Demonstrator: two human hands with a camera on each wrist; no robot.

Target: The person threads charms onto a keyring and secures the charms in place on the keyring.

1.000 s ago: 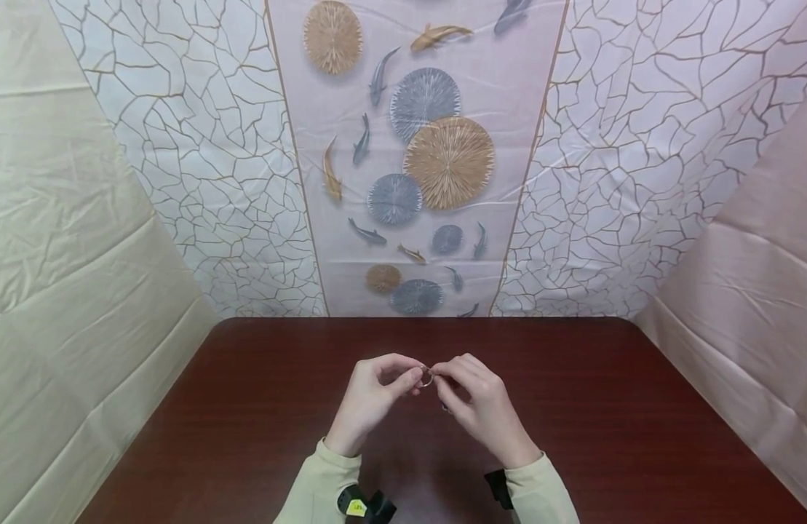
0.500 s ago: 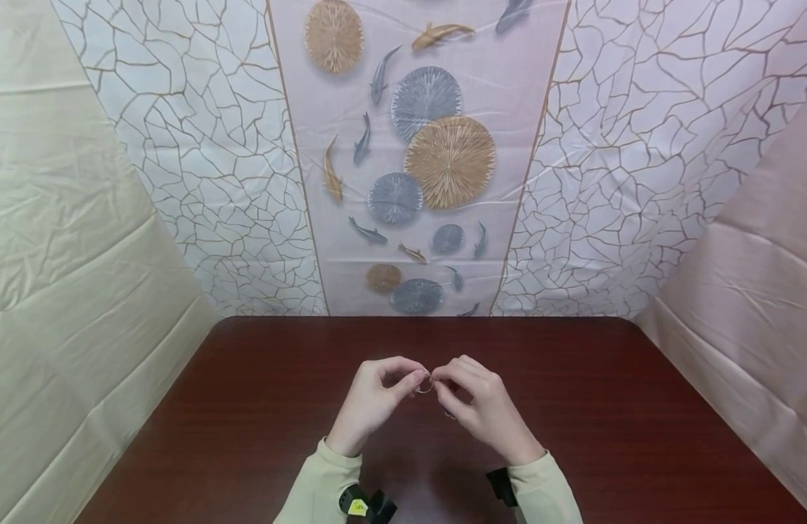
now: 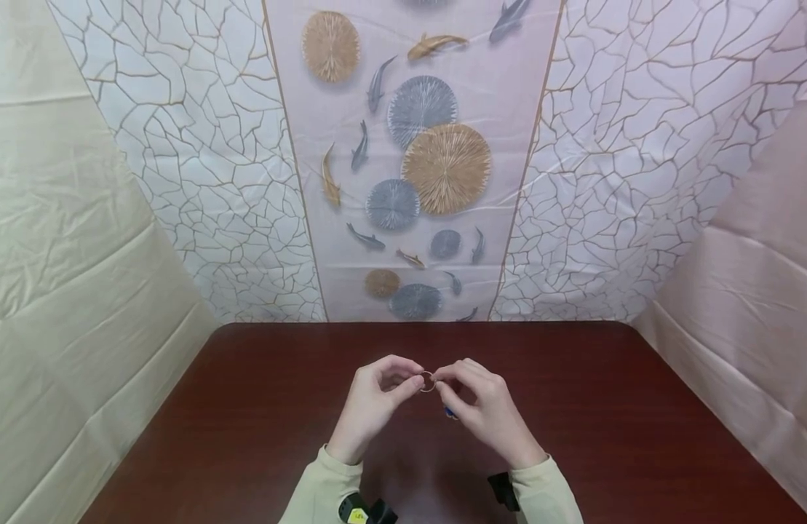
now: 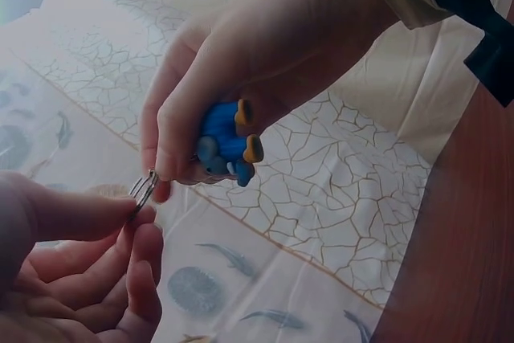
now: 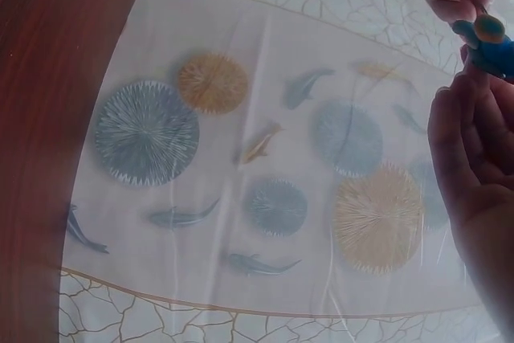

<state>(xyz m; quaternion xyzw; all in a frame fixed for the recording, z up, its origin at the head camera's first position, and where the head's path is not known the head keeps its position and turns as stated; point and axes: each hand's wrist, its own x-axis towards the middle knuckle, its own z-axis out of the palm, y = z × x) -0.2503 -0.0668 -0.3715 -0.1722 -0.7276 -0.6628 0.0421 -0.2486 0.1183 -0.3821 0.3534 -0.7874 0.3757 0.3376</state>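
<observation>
A thin metal key ring [image 3: 427, 391] is held up between both hands, over the dark table. My left hand [image 3: 367, 404] pinches one side of it between thumb and fingers. At the ring's opposite side, the thumb and index fingertips of my right hand [image 3: 485, 407] come together right at the metal. The left wrist view shows the ring [image 4: 143, 190] edge-on, its coils slightly apart. Against the right hand's palm side is a small blue figurine [image 4: 221, 130] with orange feet and grey-blue round parts. Seen from the head, the figurine [image 3: 450, 413] mostly hides under the right thumb.
The reddish-brown table [image 3: 279, 378] reaches back to a patterned cloth backdrop [image 3: 403, 145] with printed fish and round discs. Plain beige cloth [image 3: 69, 255] slopes up at both sides. Black wrist straps [image 3: 501, 491] sit over the sleeves.
Both hands stay almost in place around the key ring. Under the right hand, more of the blue figurine has come into view. The head view has tilted up slightly.
</observation>
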